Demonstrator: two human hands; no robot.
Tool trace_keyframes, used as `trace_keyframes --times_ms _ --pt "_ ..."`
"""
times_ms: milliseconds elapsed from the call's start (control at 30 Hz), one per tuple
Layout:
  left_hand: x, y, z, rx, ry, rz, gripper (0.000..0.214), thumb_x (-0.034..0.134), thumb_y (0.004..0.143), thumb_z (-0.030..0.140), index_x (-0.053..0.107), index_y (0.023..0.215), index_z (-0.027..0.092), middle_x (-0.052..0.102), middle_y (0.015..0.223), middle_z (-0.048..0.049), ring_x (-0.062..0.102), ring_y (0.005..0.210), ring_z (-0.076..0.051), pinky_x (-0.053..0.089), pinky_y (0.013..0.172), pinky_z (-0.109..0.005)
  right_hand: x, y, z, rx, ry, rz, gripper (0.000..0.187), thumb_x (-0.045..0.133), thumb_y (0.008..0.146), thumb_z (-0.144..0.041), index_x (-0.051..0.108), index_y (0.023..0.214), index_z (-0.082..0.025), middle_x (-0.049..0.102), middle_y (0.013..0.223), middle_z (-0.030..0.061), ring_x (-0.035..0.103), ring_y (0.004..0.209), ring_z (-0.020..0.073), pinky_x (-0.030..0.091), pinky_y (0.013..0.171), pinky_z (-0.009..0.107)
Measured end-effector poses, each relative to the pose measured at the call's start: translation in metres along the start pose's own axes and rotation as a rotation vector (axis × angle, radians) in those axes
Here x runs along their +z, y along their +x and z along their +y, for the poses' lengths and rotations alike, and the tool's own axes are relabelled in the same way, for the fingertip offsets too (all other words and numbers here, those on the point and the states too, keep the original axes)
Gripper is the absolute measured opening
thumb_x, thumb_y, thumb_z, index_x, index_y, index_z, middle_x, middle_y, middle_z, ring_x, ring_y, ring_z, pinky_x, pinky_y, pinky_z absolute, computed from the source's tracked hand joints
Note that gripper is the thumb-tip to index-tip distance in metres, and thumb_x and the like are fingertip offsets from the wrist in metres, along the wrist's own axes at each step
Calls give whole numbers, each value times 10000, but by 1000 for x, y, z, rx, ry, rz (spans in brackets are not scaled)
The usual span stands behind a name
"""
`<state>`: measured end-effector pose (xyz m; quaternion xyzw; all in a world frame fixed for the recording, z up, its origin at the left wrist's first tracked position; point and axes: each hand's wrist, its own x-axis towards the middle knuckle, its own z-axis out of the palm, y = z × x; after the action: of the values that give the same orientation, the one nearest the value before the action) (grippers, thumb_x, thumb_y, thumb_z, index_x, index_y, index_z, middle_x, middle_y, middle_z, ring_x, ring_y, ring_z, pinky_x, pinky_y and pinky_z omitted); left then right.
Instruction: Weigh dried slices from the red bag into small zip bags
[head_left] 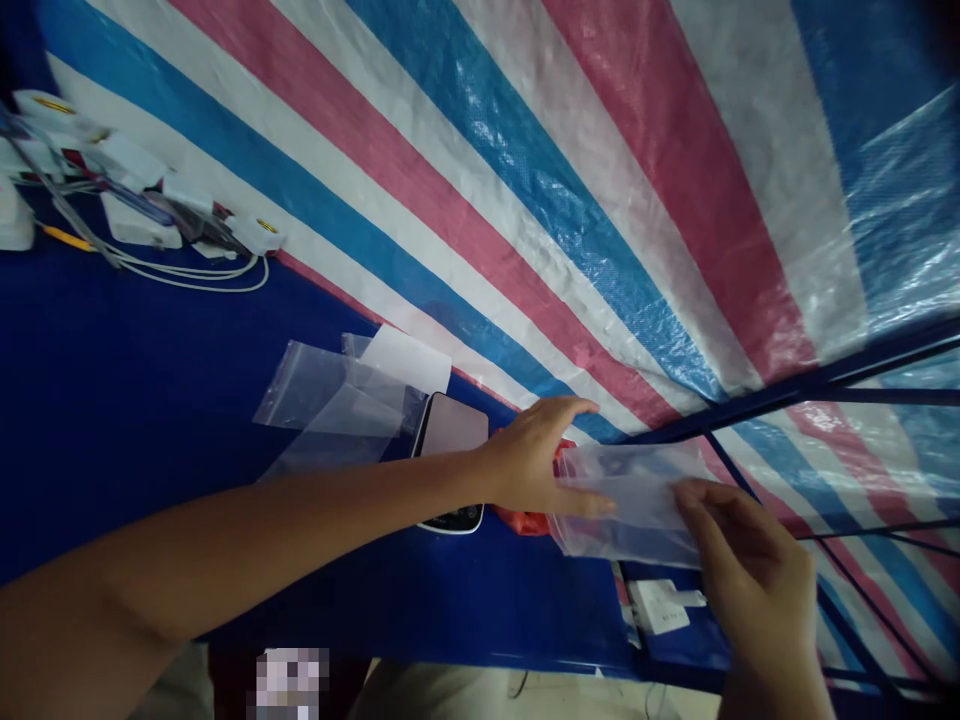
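Observation:
A clear plastic bag (630, 530) is held up over the right end of the blue table. My right hand (757, 570) pinches its right side between thumb and fingers. At the bag's left edge is my left hand (532, 455), with fingers spread and the thumb lying along the plastic. Below that hand, partly covered, is a red plastic package (525, 522). Just left of it lies a flat device like a small digital scale (454, 428), dark with a white rim, and my left forearm crosses over it.
Loose clear zip bags (311, 385) and white paper (409, 357) lie left of the device. White power blocks with cables (135, 160) sit at the far left. A white box (660, 607) is at lower right. Striped sheeting (480, 200) and dark metal bars (810, 385) border the table (112, 400).

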<state>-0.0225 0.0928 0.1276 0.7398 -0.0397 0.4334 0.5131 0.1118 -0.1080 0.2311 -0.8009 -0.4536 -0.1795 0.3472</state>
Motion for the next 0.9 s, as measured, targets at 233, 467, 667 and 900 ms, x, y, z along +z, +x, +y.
trace_keyframes --times_ms 233,467,667,900 --pt "34 -21 22 -268 -180 -312 591 763 758 280 534 1297 194 723 981 -49 675 811 -169 483 724 -285 -2 -68 28 487 226 108 402 813 758 -531 724 952 -191 736 852 48 657 718 202 513 601 265" --pt "52 -96 11 -549 -69 -180 445 639 794 203 539 1228 203 714 1108 -58 656 769 -139 528 722 -283 51 -160 67 842 428 -35 476 724 755 -654 663 880 -199 682 711 13 611 622 198 502 547 286" --pt "56 -154 31 -372 469 -8 430 547 911 204 555 1340 237 575 1438 -106 529 1348 -259 479 1131 -440 90 -185 87 758 291 -129 577 643 756 -739 694 865 -175 689 688 32 612 626 211 493 575 305" --pt "99 -173 18 -193 791 -340 450 475 1001 297 579 1424 183 488 1569 -132 421 1478 -318 358 1218 -536 102 -164 105 587 54 -151 582 526 871 -690 695 1028 -157 770 948 156 732 879 343 571 786 457"
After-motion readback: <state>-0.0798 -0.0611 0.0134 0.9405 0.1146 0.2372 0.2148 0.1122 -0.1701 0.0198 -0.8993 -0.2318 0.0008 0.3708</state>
